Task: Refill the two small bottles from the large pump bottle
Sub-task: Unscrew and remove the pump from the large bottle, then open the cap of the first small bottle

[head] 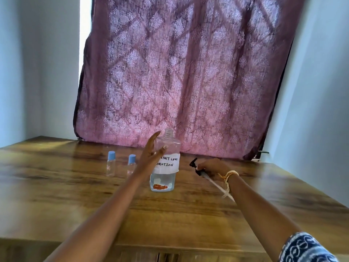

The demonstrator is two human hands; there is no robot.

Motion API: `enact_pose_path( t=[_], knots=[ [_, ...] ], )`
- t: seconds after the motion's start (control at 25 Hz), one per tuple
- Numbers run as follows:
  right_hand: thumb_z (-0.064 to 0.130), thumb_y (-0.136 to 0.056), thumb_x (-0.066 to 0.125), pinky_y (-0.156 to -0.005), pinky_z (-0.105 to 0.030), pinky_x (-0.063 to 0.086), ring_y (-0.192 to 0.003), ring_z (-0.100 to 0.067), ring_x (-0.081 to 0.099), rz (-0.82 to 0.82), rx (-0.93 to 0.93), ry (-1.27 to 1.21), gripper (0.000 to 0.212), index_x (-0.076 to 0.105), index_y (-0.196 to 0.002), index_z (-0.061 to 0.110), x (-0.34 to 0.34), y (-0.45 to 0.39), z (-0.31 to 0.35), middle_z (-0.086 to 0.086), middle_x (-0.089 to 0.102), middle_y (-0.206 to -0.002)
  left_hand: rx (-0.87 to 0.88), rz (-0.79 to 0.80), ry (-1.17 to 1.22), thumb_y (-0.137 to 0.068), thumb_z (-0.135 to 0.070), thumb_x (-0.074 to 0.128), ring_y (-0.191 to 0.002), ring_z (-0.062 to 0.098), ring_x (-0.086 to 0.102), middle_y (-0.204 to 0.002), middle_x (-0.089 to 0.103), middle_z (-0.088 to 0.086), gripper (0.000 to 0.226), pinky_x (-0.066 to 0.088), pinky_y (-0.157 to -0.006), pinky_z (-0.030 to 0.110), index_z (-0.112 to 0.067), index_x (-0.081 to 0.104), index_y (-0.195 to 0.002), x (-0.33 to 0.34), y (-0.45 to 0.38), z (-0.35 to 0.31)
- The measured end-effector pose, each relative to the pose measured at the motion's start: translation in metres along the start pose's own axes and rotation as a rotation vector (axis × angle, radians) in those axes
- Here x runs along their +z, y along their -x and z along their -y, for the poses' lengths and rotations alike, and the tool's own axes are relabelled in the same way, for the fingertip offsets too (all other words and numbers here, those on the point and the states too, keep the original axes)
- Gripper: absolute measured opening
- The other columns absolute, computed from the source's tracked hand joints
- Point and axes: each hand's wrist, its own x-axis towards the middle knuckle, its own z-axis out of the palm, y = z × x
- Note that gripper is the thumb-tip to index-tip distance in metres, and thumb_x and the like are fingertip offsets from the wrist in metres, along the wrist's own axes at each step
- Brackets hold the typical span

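Observation:
The large clear bottle (166, 167) stands upright mid-table with its neck uncovered, a white label reading "contact lens solution", and a little liquid at the bottom. My left hand (152, 154) is open, fingers spread, just in front of the bottle's left side; whether it touches is unclear. To the right, my right hand (211, 168) grips the black pump head (194, 163), whose white dip tube (217, 185) trails toward me, low over the table. Two small clear bottles with blue caps (111, 163) (131, 164) stand upright, left of the large bottle.
The wooden table (75, 195) runs to a front edge near me. A purple patterned curtain (179, 72) hangs close behind the bottles. Pale walls stand on either side.

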Motion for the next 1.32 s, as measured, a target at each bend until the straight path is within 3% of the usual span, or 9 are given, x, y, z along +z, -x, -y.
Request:
enact_pose_path(
  t=[0.12, 0.2, 0.32, 0.6, 0.72, 0.84, 0.96, 1.08, 1.32],
  knots=[
    [0.009, -0.079, 0.073, -0.034, -0.016, 0.029, -0.025, -0.003, 0.036, -0.110, -0.066, 0.122, 0.039, 0.049, -0.048, 0.012, -0.003, -0.015, -0.004, 0.008, 0.043, -0.030, -0.060, -0.017, 0.142, -0.081, -0.054, 0.065, -0.113, 0.011, 0.061, -0.145, 0.046, -0.004, 0.073, 0.058, -0.080, 0.027, -0.034, 0.034, -0.144, 0.002, 0.008, 0.016],
    [0.009, -0.077, 0.074, -0.038, -0.019, 0.031, -0.026, -0.003, 0.036, -0.106, -0.071, 0.171, 0.040, 0.048, -0.047, 0.013, -0.001, -0.026, -0.007, 0.006, 0.044, -0.033, -0.159, -0.019, 0.286, -0.067, -0.067, 0.071, -0.102, 0.029, 0.069, -0.126, 0.064, 0.006, 0.082, 0.059, -0.073, 0.039, -0.031, 0.046, -0.136, 0.006, 0.015, 0.023],
    [0.012, -0.082, 0.073, -0.043, -0.019, 0.039, -0.042, -0.011, 0.050, -0.047, -0.044, 0.169, 0.031, 0.056, -0.056, 0.005, 0.002, -0.041, -0.013, -0.005, 0.054, -0.051, -0.197, 0.005, 0.345, -0.058, -0.070, 0.075, -0.087, 0.026, 0.072, -0.095, 0.075, 0.001, 0.064, 0.059, -0.066, 0.038, -0.039, 0.060, -0.112, 0.006, 0.018, 0.024],
    [0.022, -0.087, 0.069, -0.050, -0.023, 0.033, -0.057, -0.015, 0.046, -0.030, -0.140, 0.225, 0.024, 0.064, -0.074, 0.002, 0.006, -0.050, -0.022, -0.008, 0.055, -0.066, -0.235, 0.030, 0.399, -0.062, -0.063, 0.077, -0.096, 0.031, 0.070, -0.095, 0.075, 0.003, 0.044, 0.055, -0.084, 0.050, -0.041, 0.065, -0.098, 0.011, 0.017, 0.026],
    [0.015, -0.086, 0.065, -0.056, -0.028, 0.034, -0.061, -0.019, 0.045, -0.208, -0.189, 0.134, 0.020, 0.060, -0.068, 0.006, 0.016, -0.034, -0.025, -0.010, 0.053, -0.066, -0.224, 0.064, 0.352, -0.060, -0.065, 0.077, -0.097, 0.028, 0.070, -0.100, 0.075, 0.002, 0.057, 0.057, -0.076, 0.042, -0.039, 0.061, -0.108, 0.009, 0.019, 0.024],
    [0.013, -0.082, 0.063, -0.067, -0.029, 0.046, -0.071, -0.015, 0.057, -0.463, -0.291, -0.050, 0.009, 0.065, -0.091, 0.013, 0.043, -0.003, -0.024, -0.002, 0.064, -0.080, -0.225, 0.093, 0.300, -0.051, -0.065, 0.081, -0.097, 0.021, 0.071, -0.103, 0.075, -0.002, 0.065, 0.059, -0.074, 0.037, -0.041, 0.060, -0.108, 0.007, 0.024, 0.020],
    [0.000, -0.083, 0.060, -0.073, -0.028, 0.052, -0.091, -0.017, 0.060, -0.215, -0.479, -0.312, 0.034, 0.060, -0.114, 0.014, 0.072, 0.018, -0.018, -0.001, 0.064, -0.098, -0.276, 0.194, 0.173, -0.045, -0.052, 0.090, -0.106, 0.021, 0.068, -0.113, 0.072, -0.002, 0.059, 0.056, -0.089, 0.043, -0.050, 0.064, -0.098, -0.002, 0.026, 0.018],
    [0.003, -0.081, 0.069, -0.085, -0.028, 0.054, -0.114, -0.016, 0.058, 0.059, -0.505, -0.345, 0.061, 0.046, -0.136, 0.017, 0.093, 0.032, -0.019, -0.002, 0.061, -0.124, -0.328, 0.261, -0.073, -0.064, -0.020, 0.086, -0.118, 0.019, 0.058, -0.127, 0.062, -0.004, 0.072, 0.051, -0.096, 0.037, -0.038, 0.049, -0.123, -0.010, 0.030, 0.016],
    [0.045, -0.055, 0.085, -0.108, -0.045, 0.044, -0.127, -0.014, 0.053, 0.046, -0.549, -0.197, 0.085, 0.049, -0.131, 0.033, 0.097, 0.028, -0.027, 0.006, 0.060, -0.135, -0.408, 0.252, -0.281, -0.078, -0.012, 0.076, -0.120, 0.018, 0.052, -0.140, 0.054, 0.005, 0.075, 0.045, -0.098, 0.031, -0.019, 0.038, -0.142, -0.011, 0.033, 0.017]
  ],
)
